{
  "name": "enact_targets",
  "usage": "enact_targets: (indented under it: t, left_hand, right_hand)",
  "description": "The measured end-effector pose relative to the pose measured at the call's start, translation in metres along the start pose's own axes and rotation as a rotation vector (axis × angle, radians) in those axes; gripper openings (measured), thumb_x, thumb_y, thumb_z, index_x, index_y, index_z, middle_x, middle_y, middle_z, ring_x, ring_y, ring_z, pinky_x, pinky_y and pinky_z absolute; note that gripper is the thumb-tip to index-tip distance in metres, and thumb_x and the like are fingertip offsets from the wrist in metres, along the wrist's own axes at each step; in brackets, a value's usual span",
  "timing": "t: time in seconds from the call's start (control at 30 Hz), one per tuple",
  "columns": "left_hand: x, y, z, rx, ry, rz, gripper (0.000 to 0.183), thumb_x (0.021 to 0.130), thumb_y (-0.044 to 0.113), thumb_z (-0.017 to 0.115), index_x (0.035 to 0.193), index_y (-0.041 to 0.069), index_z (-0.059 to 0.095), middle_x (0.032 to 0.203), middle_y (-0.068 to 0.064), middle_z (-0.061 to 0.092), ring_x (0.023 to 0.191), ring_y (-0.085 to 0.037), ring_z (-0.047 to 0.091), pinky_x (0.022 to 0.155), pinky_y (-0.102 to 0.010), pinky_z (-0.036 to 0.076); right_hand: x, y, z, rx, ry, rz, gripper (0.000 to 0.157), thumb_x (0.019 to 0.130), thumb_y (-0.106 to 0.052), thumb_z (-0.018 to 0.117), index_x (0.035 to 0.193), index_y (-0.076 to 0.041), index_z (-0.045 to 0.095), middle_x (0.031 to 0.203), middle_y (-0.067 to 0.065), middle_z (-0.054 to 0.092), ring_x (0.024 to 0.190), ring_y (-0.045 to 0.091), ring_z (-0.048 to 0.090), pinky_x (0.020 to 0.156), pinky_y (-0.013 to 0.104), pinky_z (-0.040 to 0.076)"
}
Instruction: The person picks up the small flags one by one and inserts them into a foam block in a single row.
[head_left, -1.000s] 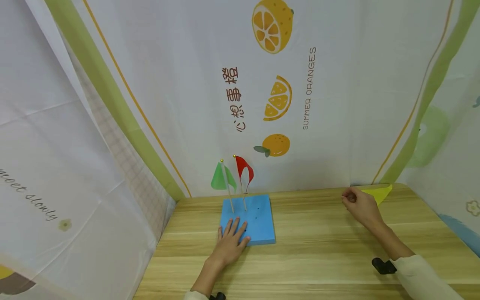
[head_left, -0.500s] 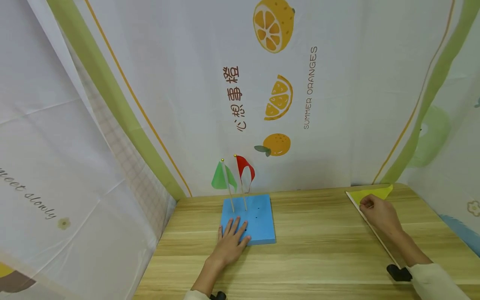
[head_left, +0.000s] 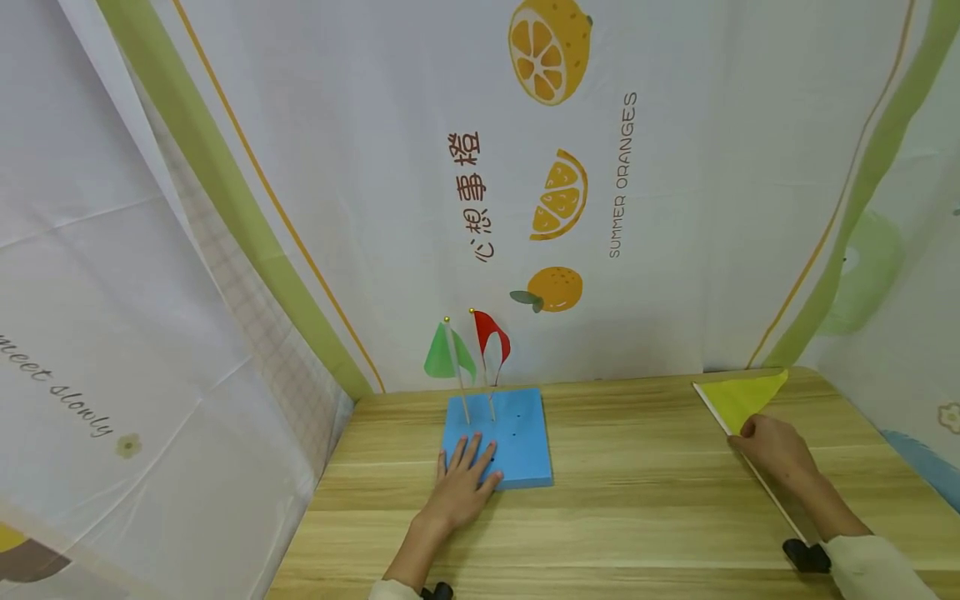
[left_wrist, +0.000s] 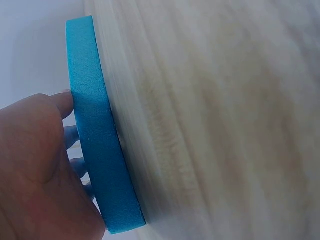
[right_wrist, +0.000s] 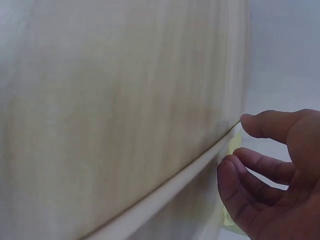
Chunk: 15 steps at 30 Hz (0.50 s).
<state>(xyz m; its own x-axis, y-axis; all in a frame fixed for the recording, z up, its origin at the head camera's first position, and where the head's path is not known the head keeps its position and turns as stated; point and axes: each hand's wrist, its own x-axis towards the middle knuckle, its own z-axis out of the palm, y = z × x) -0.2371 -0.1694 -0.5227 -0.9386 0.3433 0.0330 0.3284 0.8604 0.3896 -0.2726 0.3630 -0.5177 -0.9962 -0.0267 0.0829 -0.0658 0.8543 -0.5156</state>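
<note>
My left hand (head_left: 456, 493) rests with spread fingers on a blue foam block (head_left: 528, 462) that has small holes. In the left wrist view, the block's side (left_wrist: 97, 125) faces the camera beside my thumb. A green flag (head_left: 441, 357) and a red flag (head_left: 483, 327) stand in the block on thin sticks with gold tips. My right hand (head_left: 776, 450) is at the white stick of a yellow flag (head_left: 742, 396) lying on the table. In the right wrist view, thumb and bent fingers are on either side of the stick (right_wrist: 170, 192), with a visible gap between them.
The wooden table (head_left: 622, 500) ends at the back against a white curtain (head_left: 360, 208) printed with oranges and lettering. More printed curtain (head_left: 135, 275) hangs along the left, and another curtain on the right. Black wrist cameras (head_left: 806, 556) show at both sleeves.
My right hand has moved from the yellow flag's top end down along its stick, uncovering the upper stick and cloth. The left hand stays on the block.
</note>
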Motion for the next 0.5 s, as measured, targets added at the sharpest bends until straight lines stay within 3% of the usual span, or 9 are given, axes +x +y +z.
enact_targets:
  t: [0.2, 0.5]
  left_hand:
    - [0.0002, 0.0006, -0.0007, -0.002, -0.004, 0.0, 0.065, 0.114, 0.049, 0.044, 0.167, 0.012, 0.039, 0.177, -0.02, 0.022, 0.164, -0.049, 0.015, 0.126, -0.078, 0.007]
    - [0.0012, -0.0019, 0.0019, 0.005, -0.006, -0.01, 0.065, 0.114, 0.049, 0.044, 0.167, 0.013, 0.038, 0.178, -0.018, 0.021, 0.165, -0.047, 0.014, 0.127, -0.078, 0.006]
  right_hand:
    - [-0.0035, 0.0016, 0.0034, 0.015, -0.014, 0.003, 0.025, 0.098, -0.017, 0.067, 0.088, 0.006, 0.066, 0.077, 0.013, 0.064, 0.066, 0.02, 0.054, 0.057, 0.034, 0.044]
    - [-0.0047, 0.0018, 0.0062, -0.001, 0.013, 0.002, 0.018, 0.096, -0.009, 0.063, 0.083, 0.003, 0.066, 0.073, 0.009, 0.065, 0.063, 0.02, 0.055, 0.054, 0.035, 0.045]
